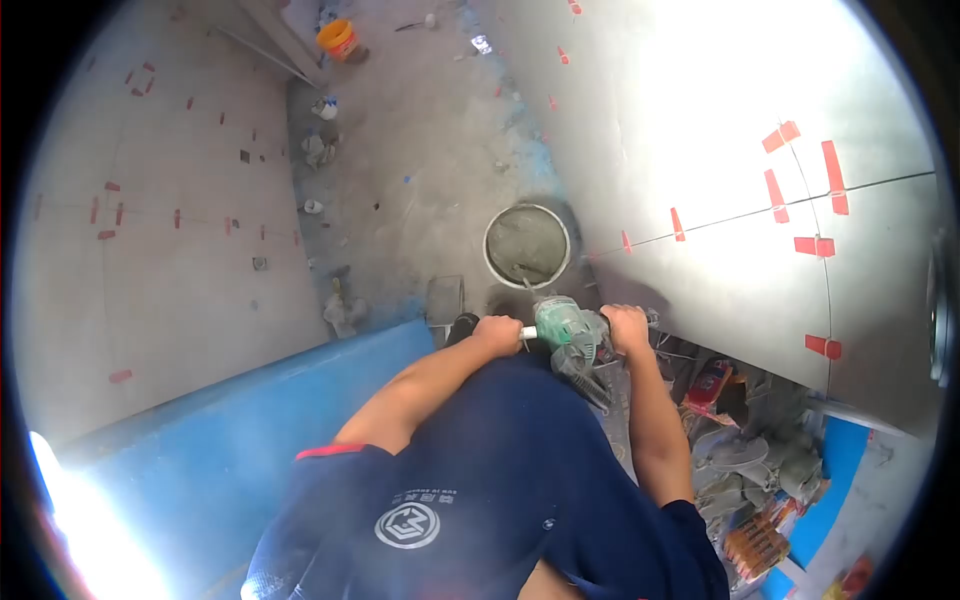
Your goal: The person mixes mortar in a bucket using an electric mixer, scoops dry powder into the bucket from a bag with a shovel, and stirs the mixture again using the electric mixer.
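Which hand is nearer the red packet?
Right. The right hand holds the power tool on the side toward the red packet; the left hand holds the tool's opposite side.

Dusty grey floor [430, 130] under a round bucket [486, 247] and orange pail [338, 42].

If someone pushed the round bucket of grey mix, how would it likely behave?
The bucket would probably feel heavy and resist sliding, since grey mix spreads across its inside. It seems unlikely to roll while standing upright, though its round shape suggests it could if toppled.
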Demonstrator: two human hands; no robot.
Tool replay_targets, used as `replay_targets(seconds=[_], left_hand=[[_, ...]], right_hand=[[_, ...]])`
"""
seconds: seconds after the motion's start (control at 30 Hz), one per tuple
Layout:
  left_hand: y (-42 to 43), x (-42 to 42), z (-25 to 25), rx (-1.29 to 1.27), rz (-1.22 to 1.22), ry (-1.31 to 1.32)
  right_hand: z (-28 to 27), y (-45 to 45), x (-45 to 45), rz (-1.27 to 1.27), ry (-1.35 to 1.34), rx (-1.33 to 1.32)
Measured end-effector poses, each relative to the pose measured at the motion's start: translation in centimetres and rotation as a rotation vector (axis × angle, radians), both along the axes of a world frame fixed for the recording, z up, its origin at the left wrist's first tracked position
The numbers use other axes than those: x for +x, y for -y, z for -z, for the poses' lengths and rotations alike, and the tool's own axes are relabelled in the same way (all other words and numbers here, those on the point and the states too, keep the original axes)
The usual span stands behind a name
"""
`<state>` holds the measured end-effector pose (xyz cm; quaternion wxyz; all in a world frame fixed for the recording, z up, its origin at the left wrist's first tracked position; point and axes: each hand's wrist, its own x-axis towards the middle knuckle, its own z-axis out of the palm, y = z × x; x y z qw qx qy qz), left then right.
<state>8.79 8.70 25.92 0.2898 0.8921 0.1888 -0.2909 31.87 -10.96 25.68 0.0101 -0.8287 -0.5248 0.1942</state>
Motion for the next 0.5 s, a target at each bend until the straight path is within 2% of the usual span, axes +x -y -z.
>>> replay_targets(seconds=[0.1, 0.27, 0.33, 0.37, 0.5], left_hand=[[-0.4, -0.2, -0.7, -0.002, -0.014, 0.010], [-1.3, 0.8, -0.8, 0.016, -0.026, -0.045], [-0.7, -0.2, -1.0, 0.013, -0.041, -0.064], [-0.8, -0.5, -1.1, 0.032, -0.059, 0.021], [-1.2, -0.1, -0.4, 0.018, -0.055, -0.066]], right_hand=[[-0.4, -0.6, 0.1, -0.029, 0.007, -0.018], [0.4, -1.7, 1.2, -0.053, 0.056, 0.111], [-0.2, -1.7, 0.3, -0.068, -0.005, -0.012], [-0.3, -2.0, 0.3, -0.037, 0.012, 0.025], [-0.4, -1.8, -0.4, -0.029, 0.001, 0.034]])
